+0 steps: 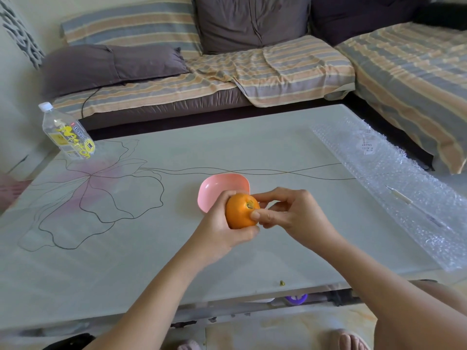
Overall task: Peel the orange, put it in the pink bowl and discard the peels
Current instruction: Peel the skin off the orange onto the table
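Bare forearms (156, 286) end in a left hand (217, 238) and right hand (295, 215) with short plain nails; leg (429, 314) and toes (351, 341) bare.

On the bottle (66, 131) you see a label (75, 138) with big yellow characters and a small red patch, but none of it reads clearly. The sticker (366, 145) on the bubble wrap (399, 183) carries faint print, too blurred for you to read.

soft, even daylight fills the room, bright but not harsh. the pale tabletop (227, 142) shows only a faint, blurred shadow left of the pink bowl (217, 188). bubble wrap (404, 198) at right glints white. the wide-angle lens bows the sofa (303, 66) and frame edges; corners look slightly soft.
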Demonstrator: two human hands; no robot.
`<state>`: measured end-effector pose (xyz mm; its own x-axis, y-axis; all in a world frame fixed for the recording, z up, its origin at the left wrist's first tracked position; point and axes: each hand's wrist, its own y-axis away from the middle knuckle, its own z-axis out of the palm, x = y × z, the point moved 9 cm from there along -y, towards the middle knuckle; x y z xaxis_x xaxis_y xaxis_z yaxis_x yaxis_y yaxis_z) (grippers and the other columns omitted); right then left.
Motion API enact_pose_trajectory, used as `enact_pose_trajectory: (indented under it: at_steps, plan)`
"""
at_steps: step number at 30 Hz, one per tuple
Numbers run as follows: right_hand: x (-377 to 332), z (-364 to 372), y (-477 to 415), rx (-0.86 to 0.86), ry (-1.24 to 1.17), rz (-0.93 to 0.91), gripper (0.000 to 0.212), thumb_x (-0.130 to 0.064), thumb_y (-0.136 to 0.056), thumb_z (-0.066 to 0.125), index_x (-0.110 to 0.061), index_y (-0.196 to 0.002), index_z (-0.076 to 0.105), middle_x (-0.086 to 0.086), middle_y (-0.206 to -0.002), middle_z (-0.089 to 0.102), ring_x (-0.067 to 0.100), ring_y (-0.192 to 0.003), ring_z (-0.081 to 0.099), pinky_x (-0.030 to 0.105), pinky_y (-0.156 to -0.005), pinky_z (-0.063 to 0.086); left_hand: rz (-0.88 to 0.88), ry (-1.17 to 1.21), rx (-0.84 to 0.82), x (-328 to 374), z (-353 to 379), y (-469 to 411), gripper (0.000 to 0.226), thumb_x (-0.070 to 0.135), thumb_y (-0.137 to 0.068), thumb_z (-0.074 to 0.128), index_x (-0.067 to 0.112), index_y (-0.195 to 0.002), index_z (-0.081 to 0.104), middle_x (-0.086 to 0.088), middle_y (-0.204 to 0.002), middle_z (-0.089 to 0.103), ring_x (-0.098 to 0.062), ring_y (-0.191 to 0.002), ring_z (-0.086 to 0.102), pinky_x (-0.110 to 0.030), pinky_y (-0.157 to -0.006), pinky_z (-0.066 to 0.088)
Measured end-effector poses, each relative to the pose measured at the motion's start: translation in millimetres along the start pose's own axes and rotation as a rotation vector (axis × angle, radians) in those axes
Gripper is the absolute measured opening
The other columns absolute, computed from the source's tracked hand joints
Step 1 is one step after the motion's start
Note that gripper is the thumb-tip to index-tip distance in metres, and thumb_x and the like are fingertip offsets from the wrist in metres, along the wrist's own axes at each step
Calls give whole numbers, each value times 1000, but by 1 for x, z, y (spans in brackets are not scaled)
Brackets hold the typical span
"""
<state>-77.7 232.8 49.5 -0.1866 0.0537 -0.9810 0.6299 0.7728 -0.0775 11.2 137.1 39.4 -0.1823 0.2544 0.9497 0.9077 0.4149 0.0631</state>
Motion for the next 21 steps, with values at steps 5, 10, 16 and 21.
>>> enact_pose_trajectory:
  at_steps: [5, 10, 16, 21]
  plan:
    - [2, 4, 1, -18, 7, 8, 44, -33, -59, 78, -11, -97, 73, -5, -66, 64, 10, -54, 61, 15, -58, 48, 140, -178, 166, 14, -6, 5, 55, 17, -64, 85, 26, -105, 50, 23, -86, 63, 9, -78, 59, -6, -61, 44]
    - [-1, 9, 1, -120, 3, -41, 29, -29, -66, 78, -20, -92, 70, -2, -66, 64, 12, -56, 59, 20, -61, 49, 160, -323, 119, 18, -6, 8, 53, 19, -66, 80, 43, -97, 44, 17, -90, 57, 7, -79, 56, -7, -56, 43]
    - [-21, 19, 12, -43, 555, -399, 22, -27, -76, 54, -9, -69, 64, -1, -56, 49, 16, -57, 44, 13, -53, 34, 147, -423, 56, 12, -2, 9, 59, 12, -64, 78, 47, -94, 41, 15, -90, 56, 1, -78, 56, -13, -58, 46]
    - [-28, 29, 17, -43, 749, -530, 28, -22, -81, 41, -4, -60, 46, 1, -55, 28, 16, -52, 21, 28, -45, 25, 113, -409, 42, 8, -1, 10, 54, 9, -65, 75, 34, -103, 46, 10, -89, 57, -6, -73, 56, -17, -56, 46]
